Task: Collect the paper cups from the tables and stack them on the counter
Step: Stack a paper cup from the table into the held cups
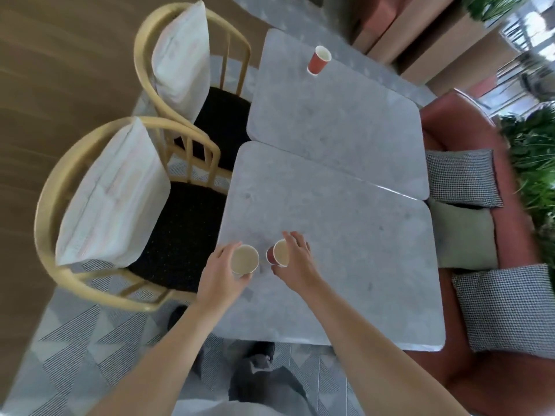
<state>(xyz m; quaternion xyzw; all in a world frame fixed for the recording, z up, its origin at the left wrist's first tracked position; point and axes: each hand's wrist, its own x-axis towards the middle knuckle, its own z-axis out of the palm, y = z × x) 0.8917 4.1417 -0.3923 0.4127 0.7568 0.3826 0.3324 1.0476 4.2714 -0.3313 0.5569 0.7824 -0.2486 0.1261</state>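
Observation:
Two red paper cups with pale insides are over the near grey marble table [345,265]. My left hand [222,274] grips one cup [244,259] around its wall, mouth facing up. My right hand [298,259] holds the second cup [277,252] with thumb and fingers round its rim; the cup tilts toward the left one. The two cups are a small gap apart. A third red cup [319,60] stands upright near the far edge of the far marble table [330,115].
Two wooden chairs [90,289] with white cushions [111,199] stand left of the tables. A red bench [468,121] with checked and green pillows [464,238] runs along the right, with plants [534,163] behind it. A patterned rug covers the floor below.

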